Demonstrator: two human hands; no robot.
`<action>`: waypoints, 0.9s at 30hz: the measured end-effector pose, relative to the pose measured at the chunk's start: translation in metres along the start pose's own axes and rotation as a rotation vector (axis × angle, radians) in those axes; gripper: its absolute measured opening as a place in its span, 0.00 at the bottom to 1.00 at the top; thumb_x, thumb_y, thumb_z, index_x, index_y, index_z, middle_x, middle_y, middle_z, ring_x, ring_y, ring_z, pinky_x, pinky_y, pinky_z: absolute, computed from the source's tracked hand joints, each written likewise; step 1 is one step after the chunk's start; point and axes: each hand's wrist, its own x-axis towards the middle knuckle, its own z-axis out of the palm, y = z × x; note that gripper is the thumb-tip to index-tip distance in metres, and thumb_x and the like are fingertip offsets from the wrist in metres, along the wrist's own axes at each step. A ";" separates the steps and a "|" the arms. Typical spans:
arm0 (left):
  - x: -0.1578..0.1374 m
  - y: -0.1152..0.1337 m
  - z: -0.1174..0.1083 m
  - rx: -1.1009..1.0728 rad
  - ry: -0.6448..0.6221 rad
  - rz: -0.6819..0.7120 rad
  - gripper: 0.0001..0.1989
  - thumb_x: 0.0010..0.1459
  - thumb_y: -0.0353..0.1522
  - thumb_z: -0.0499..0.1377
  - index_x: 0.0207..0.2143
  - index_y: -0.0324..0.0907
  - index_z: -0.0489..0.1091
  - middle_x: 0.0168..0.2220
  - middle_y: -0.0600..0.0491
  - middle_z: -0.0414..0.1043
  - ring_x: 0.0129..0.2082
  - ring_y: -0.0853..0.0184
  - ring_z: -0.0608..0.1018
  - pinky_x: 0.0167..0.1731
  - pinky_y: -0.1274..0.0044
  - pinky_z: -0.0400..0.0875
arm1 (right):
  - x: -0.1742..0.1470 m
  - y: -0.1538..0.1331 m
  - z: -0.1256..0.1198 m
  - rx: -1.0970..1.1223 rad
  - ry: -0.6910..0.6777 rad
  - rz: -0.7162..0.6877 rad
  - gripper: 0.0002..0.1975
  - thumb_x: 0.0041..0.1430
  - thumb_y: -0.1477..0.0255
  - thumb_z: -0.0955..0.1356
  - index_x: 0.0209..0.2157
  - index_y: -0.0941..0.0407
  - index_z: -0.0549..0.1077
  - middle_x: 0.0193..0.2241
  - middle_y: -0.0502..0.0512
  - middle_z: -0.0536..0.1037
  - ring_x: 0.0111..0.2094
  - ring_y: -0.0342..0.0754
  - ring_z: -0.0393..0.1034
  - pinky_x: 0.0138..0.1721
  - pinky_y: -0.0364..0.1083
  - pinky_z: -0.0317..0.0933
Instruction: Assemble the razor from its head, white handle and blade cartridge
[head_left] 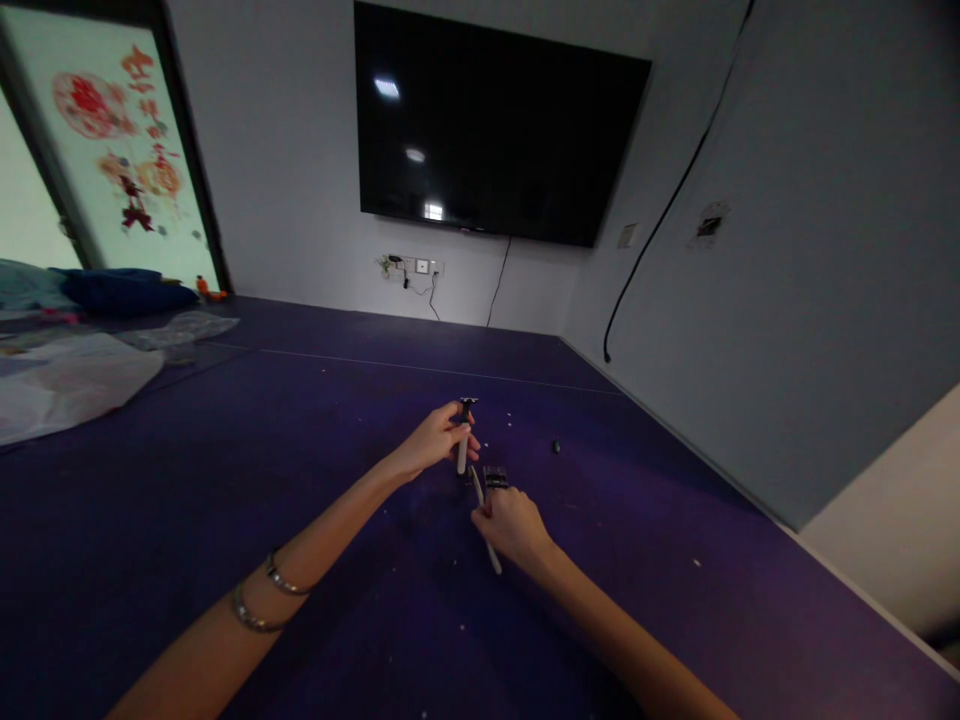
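My left hand [442,436] is closed around a razor [463,450] with a pale handle and a dark head pointing up and away. My right hand [514,524] grips a slim white stick that looks like a toothbrush [478,487], slanted, with its far end close to the bottom of the razor's handle. Whether the two touch, I cannot tell. Just beyond my right knuckles lies a small clear and black case [495,477]. Two metal bangles [257,618] circle my left forearm.
Purple flooring [300,480] spreads under my hands, with small pale specks and a little dark object [556,447] to the right. Crumpled plastic sheeting [82,375] and a dark blue bundle [127,290] lie far left. A black cable [675,185] hangs along the right wall.
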 end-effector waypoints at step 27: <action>0.009 -0.026 0.002 0.007 -0.085 0.023 0.04 0.57 0.28 0.51 0.36 0.39 0.58 0.28 0.51 0.71 0.27 0.68 0.76 0.26 0.77 0.68 | 0.039 0.050 -0.029 0.093 0.005 0.020 0.12 0.54 0.69 0.61 0.32 0.53 0.76 0.30 0.54 0.77 0.32 0.47 0.71 0.30 0.42 0.57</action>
